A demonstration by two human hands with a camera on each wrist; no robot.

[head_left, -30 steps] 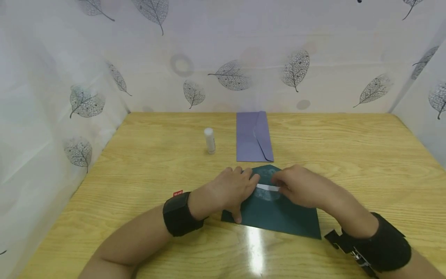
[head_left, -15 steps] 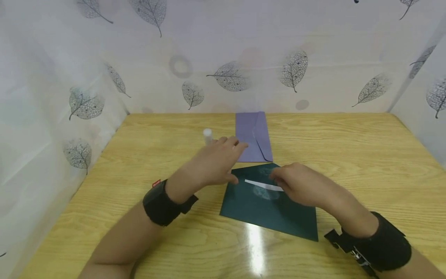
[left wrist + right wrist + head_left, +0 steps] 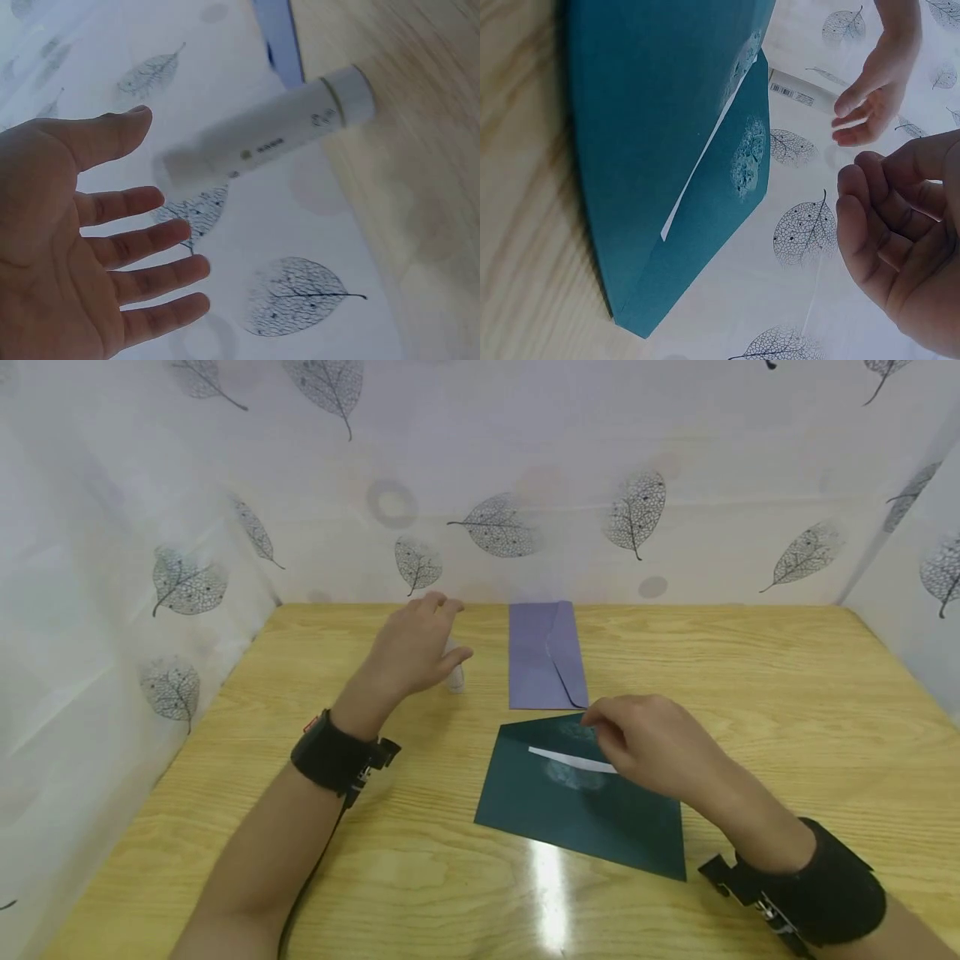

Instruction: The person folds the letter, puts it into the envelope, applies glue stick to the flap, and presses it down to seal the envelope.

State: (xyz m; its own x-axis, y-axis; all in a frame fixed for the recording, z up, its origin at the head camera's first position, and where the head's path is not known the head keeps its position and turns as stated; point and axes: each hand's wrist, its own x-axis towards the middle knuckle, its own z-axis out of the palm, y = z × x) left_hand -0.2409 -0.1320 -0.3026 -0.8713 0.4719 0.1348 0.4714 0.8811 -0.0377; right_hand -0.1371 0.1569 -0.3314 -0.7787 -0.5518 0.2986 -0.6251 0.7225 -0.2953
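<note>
A white glue stick [image 3: 457, 679] stands upright on the table, partly hidden behind my left hand [image 3: 412, 647]. In the left wrist view the spread fingers and thumb are close to the capped end of the glue stick [image 3: 262, 131], with a gap between. A dark green envelope [image 3: 573, 818] lies with its flap unfolded, a white strip [image 3: 570, 761] showing at its opening and whitish smears on flap and body. Over its right part hovers my right hand [image 3: 656, 743]. The right wrist view shows that hand's fingers [image 3: 870, 217] loosely curled and holding nothing.
A purple envelope [image 3: 531, 660] lies behind the green one, near the back edge of the wooden table [image 3: 787, 693]. A white curtain with leaf prints [image 3: 547, 460] encloses the back and sides. Black straps with camera mounts circle both wrists.
My left hand has left the green envelope and moved left and back to the glue stick. My right hand has stayed near the flap, with its fingers slightly raised.
</note>
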